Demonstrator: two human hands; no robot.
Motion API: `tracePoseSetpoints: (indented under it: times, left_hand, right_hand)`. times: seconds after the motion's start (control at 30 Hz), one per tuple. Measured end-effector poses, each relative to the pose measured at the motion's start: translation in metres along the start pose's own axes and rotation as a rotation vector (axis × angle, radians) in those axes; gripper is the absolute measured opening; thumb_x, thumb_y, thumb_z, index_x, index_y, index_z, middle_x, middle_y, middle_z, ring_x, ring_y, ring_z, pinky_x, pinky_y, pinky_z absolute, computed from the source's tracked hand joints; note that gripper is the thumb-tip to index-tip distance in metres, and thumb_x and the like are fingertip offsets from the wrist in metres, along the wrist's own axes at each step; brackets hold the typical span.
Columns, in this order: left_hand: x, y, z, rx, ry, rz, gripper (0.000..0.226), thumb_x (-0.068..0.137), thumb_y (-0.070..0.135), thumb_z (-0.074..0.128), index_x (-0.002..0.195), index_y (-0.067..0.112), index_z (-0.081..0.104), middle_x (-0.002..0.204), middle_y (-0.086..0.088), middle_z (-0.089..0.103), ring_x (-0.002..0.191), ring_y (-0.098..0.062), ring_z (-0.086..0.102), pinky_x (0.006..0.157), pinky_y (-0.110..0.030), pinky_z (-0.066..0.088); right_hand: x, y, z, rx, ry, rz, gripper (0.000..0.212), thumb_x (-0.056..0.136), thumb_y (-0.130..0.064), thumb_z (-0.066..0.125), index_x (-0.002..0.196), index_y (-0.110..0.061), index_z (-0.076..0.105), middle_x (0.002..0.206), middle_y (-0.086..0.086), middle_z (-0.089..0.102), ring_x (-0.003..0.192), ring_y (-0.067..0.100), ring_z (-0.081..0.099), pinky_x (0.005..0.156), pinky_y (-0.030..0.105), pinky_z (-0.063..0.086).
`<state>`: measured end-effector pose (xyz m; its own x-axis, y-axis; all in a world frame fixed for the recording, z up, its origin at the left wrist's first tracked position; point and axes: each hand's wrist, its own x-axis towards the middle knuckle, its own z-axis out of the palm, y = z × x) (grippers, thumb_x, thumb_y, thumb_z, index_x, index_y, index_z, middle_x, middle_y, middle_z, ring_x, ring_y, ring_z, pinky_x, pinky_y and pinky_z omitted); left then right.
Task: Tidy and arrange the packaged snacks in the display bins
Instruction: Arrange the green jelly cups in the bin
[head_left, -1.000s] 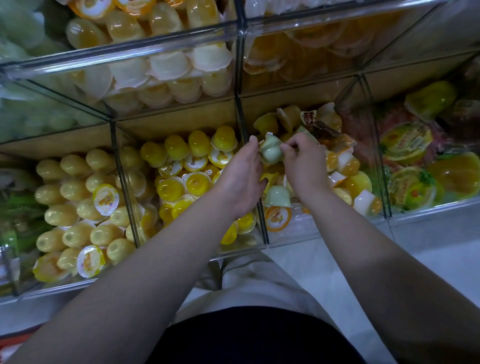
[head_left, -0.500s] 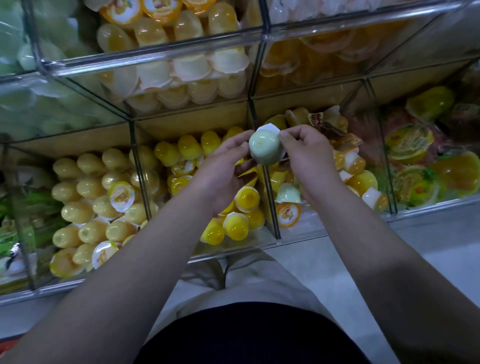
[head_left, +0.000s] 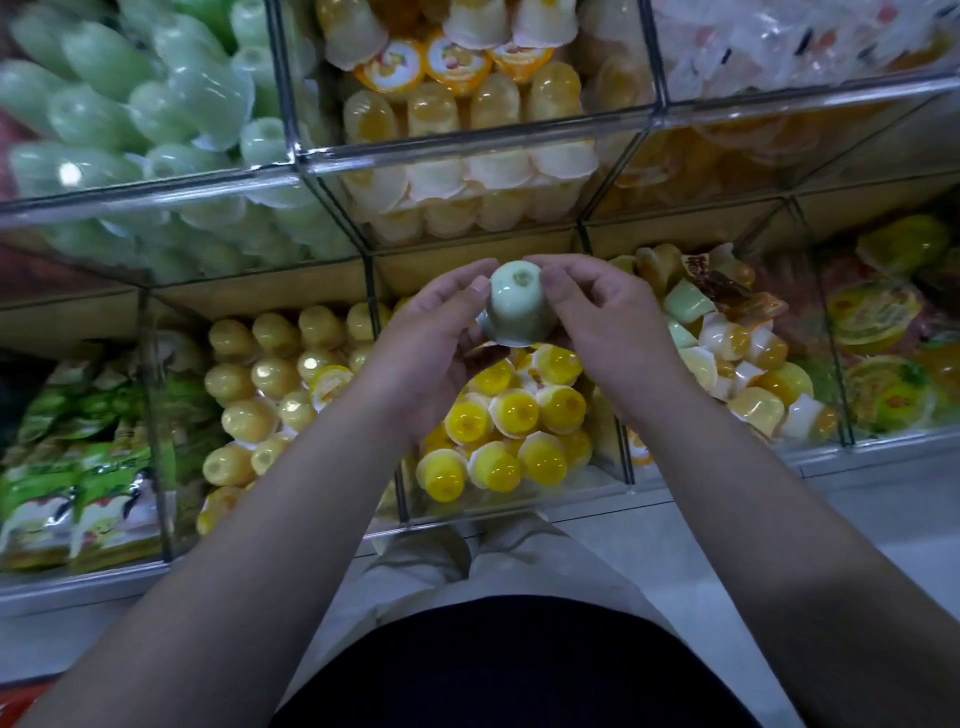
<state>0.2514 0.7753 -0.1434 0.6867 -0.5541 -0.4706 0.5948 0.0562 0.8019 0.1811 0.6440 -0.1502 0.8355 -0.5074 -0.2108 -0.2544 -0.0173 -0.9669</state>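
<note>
pale green jelly cup (head_left: 515, 304) is held in the air between both hands, base turned up toward the camera, wider rim pointing down. it is pinched from either side: left hand (head_left: 426, 345) has fingertips (head_left: 475, 283) pressed on its left wall, right hand (head_left: 608, 322) has fingertips (head_left: 550, 283) pressed on its right wall. both hands are closed on the cup; neither is seen touching anything else.

directly below the grip, a clear bin (head_left: 509, 512) is filled with bright yellow jelly cups (head_left: 514, 413), most lying base-up; the held cup is well clear of them.

just right of the grip, past a clear divider, a bin of mixed cups (head_left: 748, 358) is seen: white-and-orange ones jumbled, two pale green cups (head_left: 685, 306) among them, a brown wrapper on top.

left of the grip, a bin of duller yellow cups (head_left: 260, 384) is noted, and further left, green-and-white packets (head_left: 78, 499).

above the grip, on the upper tier, light green cups (head_left: 145, 104) are stacked to the left, and pale orange cups (head_left: 467, 109) sit straight above, some showing printed lids.

far right of the grip, large flat fruit jelly packs (head_left: 878, 322) are seen behind glare.
</note>
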Motion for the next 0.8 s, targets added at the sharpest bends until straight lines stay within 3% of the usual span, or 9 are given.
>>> tracePoseSetpoints:
  times: [0.13, 0.3, 0.4, 0.53, 0.7, 0.8]
  left_hand:
    - [-0.014, 0.023, -0.019, 0.039, 0.012, 0.049, 0.026, 0.099, 0.019, 0.048, 0.122, 0.013, 0.059, 0.092, -0.001, 0.069, 0.067, -0.008, 0.066, 0.063, -0.022, 0.053]
    - [-0.027, 0.046, -0.041, 0.070, 0.015, 0.105, 0.016, 0.099, 0.019, 0.049, 0.107, 0.017, 0.063, 0.085, 0.001, 0.071, 0.065, -0.007, 0.066, 0.062, -0.021, 0.052]
    - [-0.032, 0.060, -0.054, 0.060, 0.025, 0.143, 0.014, 0.098, 0.017, 0.051, 0.101, 0.016, 0.064, 0.086, 0.000, 0.072, 0.068, -0.008, 0.067, 0.065, -0.021, 0.055]
    - [-0.037, 0.077, -0.070, 0.098, 0.066, 0.214, 0.015, 0.097, 0.017, 0.053, 0.103, 0.012, 0.066, 0.096, -0.005, 0.071, 0.081, -0.013, 0.067, 0.086, -0.034, 0.053]
    - [-0.046, 0.098, -0.088, 0.146, 0.089, 0.298, 0.013, 0.096, 0.015, 0.055, 0.098, 0.017, 0.068, 0.086, 0.003, 0.072, 0.075, -0.005, 0.066, 0.085, -0.030, 0.053]
    - [-0.048, 0.109, -0.101, 0.199, 0.110, 0.343, 0.012, 0.095, 0.015, 0.058, 0.100, 0.019, 0.068, 0.102, -0.003, 0.073, 0.096, -0.016, 0.067, 0.091, -0.034, 0.052]
  right_hand:
    - [-0.003, -0.018, 0.024, -0.080, -0.075, -0.106, 0.038, 0.077, -0.031, 0.075, 0.113, -0.021, 0.068, 0.113, -0.001, 0.068, 0.104, 0.011, 0.064, 0.093, 0.035, 0.054]
    - [-0.005, -0.039, 0.053, -0.160, -0.078, -0.189, 0.063, 0.058, -0.043, 0.079, 0.116, -0.024, 0.066, 0.117, -0.003, 0.067, 0.109, 0.012, 0.062, 0.097, 0.037, 0.050]
    - [-0.006, -0.053, 0.068, -0.161, -0.085, -0.232, 0.060, 0.062, -0.036, 0.079, 0.117, -0.018, 0.067, 0.116, -0.001, 0.067, 0.107, 0.011, 0.063, 0.096, 0.036, 0.051]
    - [-0.007, -0.072, 0.089, -0.196, -0.060, -0.301, 0.051, 0.064, -0.035, 0.079, 0.112, -0.023, 0.067, 0.113, -0.003, 0.066, 0.107, 0.010, 0.062, 0.095, 0.030, 0.050]
    - [-0.005, -0.091, 0.110, -0.163, -0.067, -0.342, 0.046, 0.073, -0.021, 0.083, 0.116, -0.022, 0.066, 0.109, -0.010, 0.066, 0.098, 0.002, 0.062, 0.082, 0.015, 0.050]
    - [-0.001, -0.100, 0.123, -0.176, -0.070, -0.371, 0.049, 0.074, -0.022, 0.083, 0.119, -0.020, 0.064, 0.110, -0.012, 0.066, 0.098, -0.001, 0.062, 0.079, 0.012, 0.049]
